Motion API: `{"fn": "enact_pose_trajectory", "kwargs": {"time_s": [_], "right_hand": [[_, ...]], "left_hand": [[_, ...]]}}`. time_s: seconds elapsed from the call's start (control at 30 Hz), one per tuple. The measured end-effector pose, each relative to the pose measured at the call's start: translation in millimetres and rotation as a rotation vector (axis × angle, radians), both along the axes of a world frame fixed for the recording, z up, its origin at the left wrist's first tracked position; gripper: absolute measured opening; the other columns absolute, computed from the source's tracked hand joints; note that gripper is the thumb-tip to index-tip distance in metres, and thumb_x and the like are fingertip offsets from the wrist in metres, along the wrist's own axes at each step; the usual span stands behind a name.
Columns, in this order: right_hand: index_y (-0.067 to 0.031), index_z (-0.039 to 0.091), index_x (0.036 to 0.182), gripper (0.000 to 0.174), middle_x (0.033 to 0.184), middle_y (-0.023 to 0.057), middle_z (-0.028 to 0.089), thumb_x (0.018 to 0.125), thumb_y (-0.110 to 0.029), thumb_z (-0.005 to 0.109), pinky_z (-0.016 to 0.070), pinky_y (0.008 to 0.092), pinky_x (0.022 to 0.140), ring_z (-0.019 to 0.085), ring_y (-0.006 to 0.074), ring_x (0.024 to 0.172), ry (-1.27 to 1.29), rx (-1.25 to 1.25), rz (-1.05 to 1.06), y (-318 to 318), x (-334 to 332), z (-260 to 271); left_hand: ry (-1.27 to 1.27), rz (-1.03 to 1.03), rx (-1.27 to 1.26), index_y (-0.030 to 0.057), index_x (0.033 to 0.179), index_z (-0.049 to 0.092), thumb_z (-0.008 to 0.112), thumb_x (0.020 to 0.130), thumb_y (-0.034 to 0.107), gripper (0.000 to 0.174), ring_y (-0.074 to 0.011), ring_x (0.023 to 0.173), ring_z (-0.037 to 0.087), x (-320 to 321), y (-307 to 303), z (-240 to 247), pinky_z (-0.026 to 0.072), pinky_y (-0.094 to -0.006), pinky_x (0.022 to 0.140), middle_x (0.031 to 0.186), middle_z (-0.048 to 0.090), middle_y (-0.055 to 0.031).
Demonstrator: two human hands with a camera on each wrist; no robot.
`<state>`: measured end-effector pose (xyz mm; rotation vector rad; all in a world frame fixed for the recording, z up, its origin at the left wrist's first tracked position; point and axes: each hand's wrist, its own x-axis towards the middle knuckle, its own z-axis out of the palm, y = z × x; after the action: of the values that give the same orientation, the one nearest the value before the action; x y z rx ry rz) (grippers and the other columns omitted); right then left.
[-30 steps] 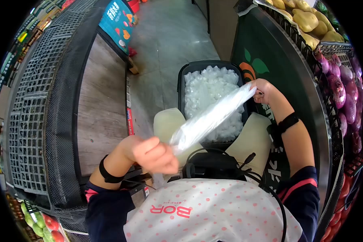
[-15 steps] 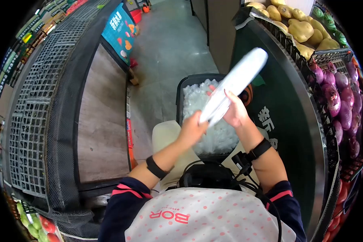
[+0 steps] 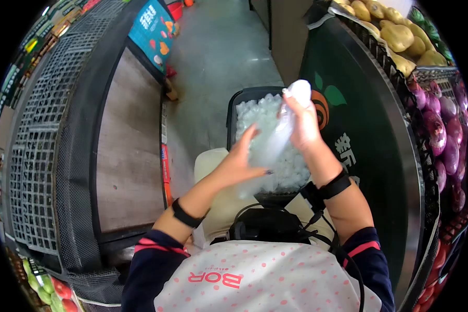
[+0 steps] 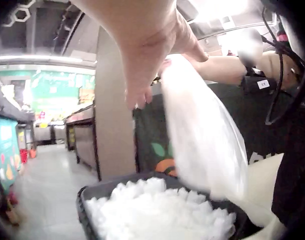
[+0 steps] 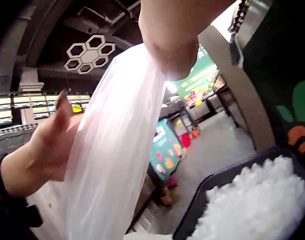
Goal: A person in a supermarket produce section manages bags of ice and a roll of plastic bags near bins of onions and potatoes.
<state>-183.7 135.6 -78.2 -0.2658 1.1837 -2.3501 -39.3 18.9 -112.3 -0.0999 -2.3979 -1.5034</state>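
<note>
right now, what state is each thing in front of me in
plastic bag: held up over the crate, hanging limp, top bunched
right hand: raised, fingers curled round the bag's top
left hand: fingers straight, touching the bag lower down
black crate: no lid, on the floor
white pieces: loose, filling the crate to the rim

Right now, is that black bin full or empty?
Full: white crumpled lumps fill the black bin up to its rim.
</note>
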Motion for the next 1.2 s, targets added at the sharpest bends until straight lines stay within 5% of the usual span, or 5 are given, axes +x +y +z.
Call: {"fn": "enact_pose_trajectory", "kwargs": {"time_s": [0.2, 0.53, 0.8, 1.0, 1.2], "right_hand": [[-0.0049, 0.054, 0.095, 0.019, 0.079, 0.0007, 0.054, 0.080, -0.016, 0.058, 0.0403, 0.0266, 0.072, 0.049, 0.0108, 0.073, 0.068, -0.085, -0.147, -1.8, -36.8, -3.3], [-0.0063, 0.050, 0.106, 0.046, 0.103, 0.0100, 0.053, 0.071, -0.034, 0.061, 0.0371, 0.0312, 0.078, 0.050, 0.0209, 0.093, -0.083, 1.045, 0.405, 2.8, -33.9, -232.9], [0.0072, 0.022, 0.130, 0.086, 0.124, 0.0238, 0.038, 0.071, -0.042, 0.061, 0.0292, 0.0350, 0.096, 0.039, 0.0322, 0.115, -0.201, 1.187, 0.288, -41.3, -22.2, -292.2], [0.0091, 0.025, 0.127, 0.077, 0.123, 0.0192, 0.042, 0.077, -0.037, 0.059, 0.0310, 0.0327, 0.095, 0.042, 0.0273, 0.112, -0.453, 0.697, 0.235, -34.9, -32.7, -274.4], [0.0011, 0.036, 0.122, 0.056, 0.116, 0.0115, 0.048, 0.077, -0.020, 0.063, 0.0352, 0.0347, 0.091, 0.045, 0.0222, 0.106, -0.557, 0.116, 0.151, -10.9, -57.0, -254.6]], "left_hand": [[-0.649, -0.132, 0.662, 0.0005, 0.101, 0.050, 0.054, 0.072, 0.009, 0.030, -0.0119, 0.049, 0.050, -24.5, 11.7, -19.8, 0.0450, -0.0289, 0.053, 0.061, 0.050, -0.0031], [-0.830, 0.491, 0.963, -0.0051, 0.091, 0.054, 0.057, 0.064, 0.005, 0.029, -0.0210, 0.060, 0.057, -73.3, -25.0, -224.8, 0.0475, -0.0345, 0.056, 0.073, 0.057, -0.0112], [-0.914, 0.756, 0.318, -0.0070, 0.099, 0.047, 0.067, 0.058, 0.010, 0.049, -0.0348, 0.083, 0.059, -110.1, 12.0, -259.4, 0.0470, -0.0370, 0.070, 0.090, 0.058, -0.0252], [-0.445, 0.537, 0.778, -0.0018, 0.111, 0.039, 0.063, 0.062, 0.007, 0.055, -0.0267, 0.092, 0.056, -115.4, 13.9, -246.6, 0.0437, -0.0313, 0.078, 0.095, 0.056, -0.0204], [-0.591, 0.242, 0.544, 0.0009, 0.117, 0.042, 0.058, 0.062, -0.002, 0.057, -0.0190, 0.097, 0.051, -120.2, -7.3, -199.7, 0.0395, -0.0297, 0.085, 0.104, 0.054, -0.0100]]}}
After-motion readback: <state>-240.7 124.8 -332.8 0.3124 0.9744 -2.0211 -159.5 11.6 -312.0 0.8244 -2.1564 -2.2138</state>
